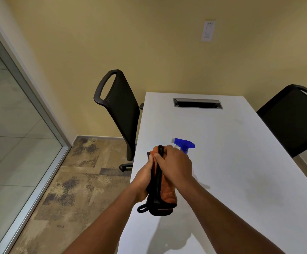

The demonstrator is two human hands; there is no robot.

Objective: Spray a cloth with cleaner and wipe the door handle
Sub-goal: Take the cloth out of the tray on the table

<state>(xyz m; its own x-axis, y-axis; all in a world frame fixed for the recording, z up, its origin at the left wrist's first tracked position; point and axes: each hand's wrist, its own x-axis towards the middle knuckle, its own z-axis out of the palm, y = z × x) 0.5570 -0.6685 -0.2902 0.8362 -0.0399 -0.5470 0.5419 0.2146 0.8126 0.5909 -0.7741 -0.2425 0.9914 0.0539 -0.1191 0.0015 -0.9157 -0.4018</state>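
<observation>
An orange cloth with black edging (167, 191) hangs folded above the near left corner of the white table (231, 162). My left hand (143, 178) grips it from the left side. My right hand (174, 164) grips its upper part from the right, fingers curled over the top. A spray bottle with a blue trigger head (183, 143) stands on the table just behind my right hand; its body is mostly hidden by that hand. No door handle is in view.
A black mesh office chair (119, 109) stands at the table's left edge, another chair (293, 118) at the right. A cable slot (197, 103) is set in the table's far end. A glass wall with a metal frame (39, 114) runs along the left over patterned carpet.
</observation>
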